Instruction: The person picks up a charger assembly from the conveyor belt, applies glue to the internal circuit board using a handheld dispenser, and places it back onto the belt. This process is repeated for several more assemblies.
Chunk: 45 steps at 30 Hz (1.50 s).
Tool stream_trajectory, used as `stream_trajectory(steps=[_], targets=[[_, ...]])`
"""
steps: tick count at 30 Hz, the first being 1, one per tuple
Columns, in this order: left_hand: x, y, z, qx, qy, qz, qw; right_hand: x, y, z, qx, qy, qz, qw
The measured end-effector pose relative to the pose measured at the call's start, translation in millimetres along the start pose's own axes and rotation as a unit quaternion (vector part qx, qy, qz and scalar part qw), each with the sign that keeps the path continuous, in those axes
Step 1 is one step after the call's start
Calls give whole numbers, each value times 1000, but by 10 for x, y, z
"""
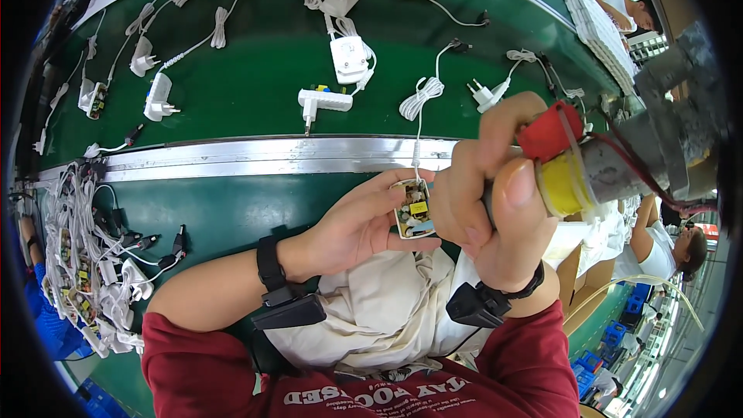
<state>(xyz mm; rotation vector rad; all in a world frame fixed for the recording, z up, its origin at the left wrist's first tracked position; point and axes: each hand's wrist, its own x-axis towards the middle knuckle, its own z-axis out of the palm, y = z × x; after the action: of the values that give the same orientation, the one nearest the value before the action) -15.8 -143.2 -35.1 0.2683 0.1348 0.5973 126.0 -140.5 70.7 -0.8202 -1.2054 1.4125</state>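
My left hand [348,220] is closed around the rim of an opened white power adapter [419,207], held in front of my lap. Its circuit board faces up, with a yellow part and a light blue part showing. A white cord [419,139] runs from its top edge to a coiled bundle on the bench. My right hand [495,209] wraps round the lower end of a grey cylindrical tool [627,162] with yellow and red tape, close beside the adapter. The tool's tip is hidden behind my fingers, so I cannot tell whether it touches the board.
White plug adapters [350,59] with bundled cords lie across the green belt [255,93] beyond a metal rail [309,156]. At left, a heap of corded adapters [85,271] sits on the green bench. Cream cloth [379,310] covers my lap. Other people [665,248] work at right.
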Motion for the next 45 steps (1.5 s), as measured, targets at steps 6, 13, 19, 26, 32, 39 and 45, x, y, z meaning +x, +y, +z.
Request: stream_trajectory(steps=[6,13,19,26,32,39,45], targets=[[-6,16,-20,15,17,-1,1000,16,35,55,-45,17,-16,999],[384,157,-266,293,-4,134,947,67,59,89,-82,16,-37,996],[1208,426,-389,752,62,345,558,69,140,5,-58,4,-9,998],[1113,496,-362,711,62,460,529,153,246,57,-32,16,-21,999],[624,943,-584,941,199,244,124,193,248,83,-31,1,-23,999],[151,1405,-482,953,265,147,14,228,234,154,-39,-11,-9,999],[865,1537,-202,927,199,256,188,215,270,84,-43,0,-22,999]])
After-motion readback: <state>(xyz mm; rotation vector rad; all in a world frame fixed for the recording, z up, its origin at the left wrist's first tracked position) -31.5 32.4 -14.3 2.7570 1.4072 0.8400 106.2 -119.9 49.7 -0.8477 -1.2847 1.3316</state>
